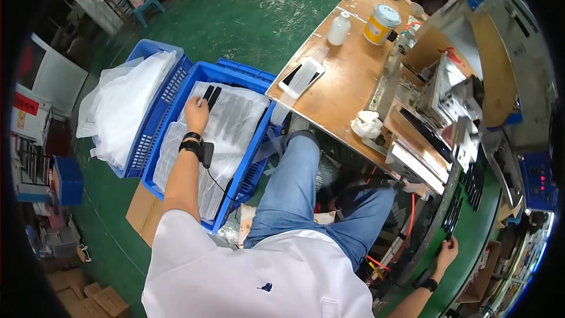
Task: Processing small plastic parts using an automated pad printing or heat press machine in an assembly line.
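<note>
Left of the frame's centre, the left hand [196, 115] reached into a blue crate [150, 168], fingers curled nearly closed at two black strips [214, 99] on white sheets [238, 106]; I couldn't tell whether it gripped either. At lower right, the right hand [447, 252] stretched sideways, thumb and fingertips close together beside black pieces [453, 212] on a green mat [465, 247], its hold unclear. A wooden table [347, 97] with a phone [289, 80] jutted in above, over green floor [259, 0].
</note>
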The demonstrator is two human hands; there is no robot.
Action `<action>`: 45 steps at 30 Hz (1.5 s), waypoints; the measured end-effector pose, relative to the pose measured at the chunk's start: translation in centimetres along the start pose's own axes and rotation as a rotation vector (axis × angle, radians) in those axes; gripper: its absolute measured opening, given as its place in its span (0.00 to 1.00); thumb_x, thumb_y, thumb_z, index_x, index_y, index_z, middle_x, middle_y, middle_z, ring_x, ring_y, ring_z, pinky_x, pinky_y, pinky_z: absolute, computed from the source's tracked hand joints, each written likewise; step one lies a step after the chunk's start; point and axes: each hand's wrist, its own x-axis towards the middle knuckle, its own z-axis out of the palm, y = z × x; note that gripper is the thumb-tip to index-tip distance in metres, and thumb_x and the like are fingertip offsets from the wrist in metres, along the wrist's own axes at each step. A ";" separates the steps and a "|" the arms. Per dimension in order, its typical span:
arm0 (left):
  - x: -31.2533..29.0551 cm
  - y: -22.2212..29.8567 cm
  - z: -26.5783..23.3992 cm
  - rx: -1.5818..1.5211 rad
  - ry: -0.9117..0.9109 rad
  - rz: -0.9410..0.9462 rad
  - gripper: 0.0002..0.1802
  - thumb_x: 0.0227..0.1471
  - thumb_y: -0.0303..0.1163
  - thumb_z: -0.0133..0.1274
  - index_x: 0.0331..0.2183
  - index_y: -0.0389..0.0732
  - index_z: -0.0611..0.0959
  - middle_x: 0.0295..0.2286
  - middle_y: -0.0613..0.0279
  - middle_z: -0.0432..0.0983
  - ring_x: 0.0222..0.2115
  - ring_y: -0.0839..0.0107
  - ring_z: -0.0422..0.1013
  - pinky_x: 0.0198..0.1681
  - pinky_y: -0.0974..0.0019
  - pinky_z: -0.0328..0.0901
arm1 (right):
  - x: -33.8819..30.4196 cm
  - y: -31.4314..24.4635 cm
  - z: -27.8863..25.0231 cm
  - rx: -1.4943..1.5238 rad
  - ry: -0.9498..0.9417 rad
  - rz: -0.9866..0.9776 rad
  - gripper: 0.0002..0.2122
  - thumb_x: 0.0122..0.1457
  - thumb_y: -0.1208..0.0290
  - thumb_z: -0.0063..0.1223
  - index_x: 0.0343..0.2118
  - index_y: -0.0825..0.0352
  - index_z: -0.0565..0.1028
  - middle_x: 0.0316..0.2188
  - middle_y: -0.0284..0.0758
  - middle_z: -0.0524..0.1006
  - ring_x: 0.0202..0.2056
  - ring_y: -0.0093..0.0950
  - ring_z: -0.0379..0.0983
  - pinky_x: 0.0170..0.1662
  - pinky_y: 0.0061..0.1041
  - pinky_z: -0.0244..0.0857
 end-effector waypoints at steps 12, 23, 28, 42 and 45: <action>0.6 -5.0 3.7 -0.066 -0.216 -0.349 0.17 0.49 0.39 0.65 0.32 0.32 0.84 0.30 0.39 0.82 0.36 0.41 0.78 0.41 0.48 0.71 | -4.1 -8.7 -2.9 -0.051 -0.055 0.056 0.17 0.65 0.76 0.56 0.57 0.74 0.75 0.33 0.29 0.74 0.33 0.19 0.68 0.39 0.20 0.66; -0.2 11.1 -3.9 -0.409 -0.131 0.069 0.18 0.64 0.32 0.56 0.53 0.36 0.76 0.40 0.55 0.78 0.38 0.66 0.75 0.44 0.64 0.70 | -0.2 -35.2 5.9 0.221 -0.261 -0.635 0.14 0.64 0.72 0.63 0.51 0.67 0.79 0.33 0.26 0.77 0.30 0.15 0.69 0.33 0.18 0.65; -4.1 27.2 -8.1 -0.750 -0.385 0.315 0.17 0.64 0.29 0.59 0.52 0.36 0.77 0.42 0.64 0.77 0.38 0.77 0.72 0.43 0.71 0.68 | 1.6 -41.7 6.5 0.018 -0.464 -0.639 0.14 0.62 0.69 0.66 0.48 0.67 0.80 0.30 0.31 0.78 0.29 0.19 0.72 0.32 0.22 0.66; -9.8 48.8 -9.4 -0.752 -0.396 0.935 0.16 0.59 0.25 0.60 0.48 0.32 0.80 0.41 0.56 0.73 0.38 0.66 0.72 0.41 0.66 0.69 | 2.5 -33.9 4.4 0.151 -0.334 -0.721 0.22 0.58 0.58 0.67 0.49 0.69 0.79 0.41 0.44 0.81 0.39 0.37 0.80 0.43 0.34 0.73; -10.4 47.6 -9.1 -0.748 -0.439 0.924 0.16 0.59 0.25 0.59 0.49 0.33 0.80 0.41 0.58 0.72 0.37 0.69 0.71 0.41 0.69 0.67 | 2.5 -34.1 5.0 0.143 -0.390 -0.671 0.22 0.58 0.59 0.67 0.50 0.68 0.79 0.41 0.43 0.81 0.39 0.35 0.80 0.43 0.32 0.73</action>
